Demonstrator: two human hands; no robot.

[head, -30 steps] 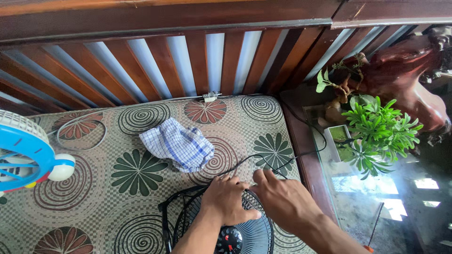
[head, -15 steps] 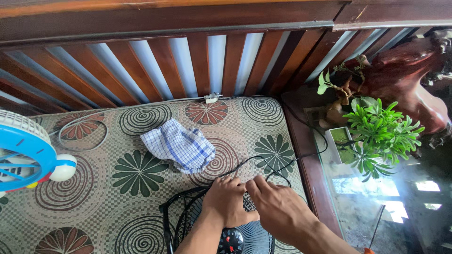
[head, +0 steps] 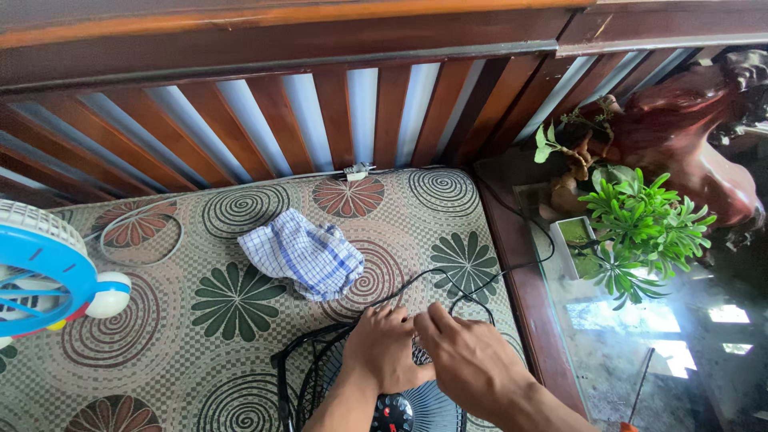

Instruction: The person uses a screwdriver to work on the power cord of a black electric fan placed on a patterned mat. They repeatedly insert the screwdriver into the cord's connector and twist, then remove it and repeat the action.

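patterned mat (head: 200,320) under wooden slats. black fan (head: 368,392) at bottom edge, cord (head: 480,280) trailing right. left hand (head: 388,348) and right hand (head: 464,356) together, pressed on its grille; grip unclear. checked cloth (head: 302,254) nearby.

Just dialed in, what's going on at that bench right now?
A person is bent over a black wire-caged fan lying on the patterned cushion. Both hands, left hand and right hand, rest close together on the top edge of the cage, fingers curled over the wires; what they grip is hidden. A black cord loops beside them. A checked cloth lies apart on the cushion, and a small blue fan sits at the left edge.
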